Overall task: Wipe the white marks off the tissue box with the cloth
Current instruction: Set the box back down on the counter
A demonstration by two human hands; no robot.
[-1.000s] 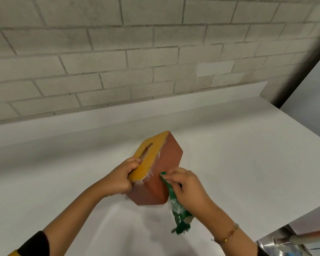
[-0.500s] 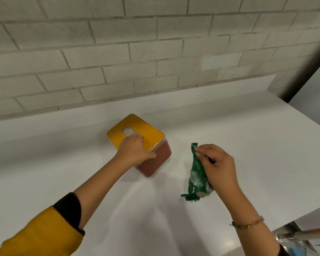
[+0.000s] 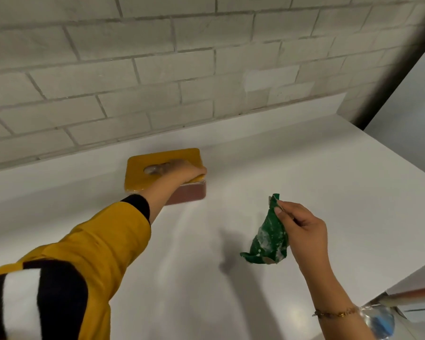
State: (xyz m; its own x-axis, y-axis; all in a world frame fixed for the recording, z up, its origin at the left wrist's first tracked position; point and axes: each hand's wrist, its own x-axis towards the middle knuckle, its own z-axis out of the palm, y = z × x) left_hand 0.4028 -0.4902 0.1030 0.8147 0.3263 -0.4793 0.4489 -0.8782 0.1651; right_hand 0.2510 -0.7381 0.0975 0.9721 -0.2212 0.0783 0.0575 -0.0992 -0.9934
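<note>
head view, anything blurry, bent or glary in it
Head view: the left hand on the tissue box is smeared by motion blur; the cloth in the right hand is sharper. Wide-angle distortion bows the brick wall lines. Soft glare patches and a cloth shadow lie on the white counter.

Table (image 3: 304, 192): smooth white, semi-gloss. Box (image 3: 138, 177): smooth yellow lid, matt red sides. Cloth (image 3: 270, 239): green fabric w/ white smears. Wall (image 3: 157, 69): rough brick.
</note>
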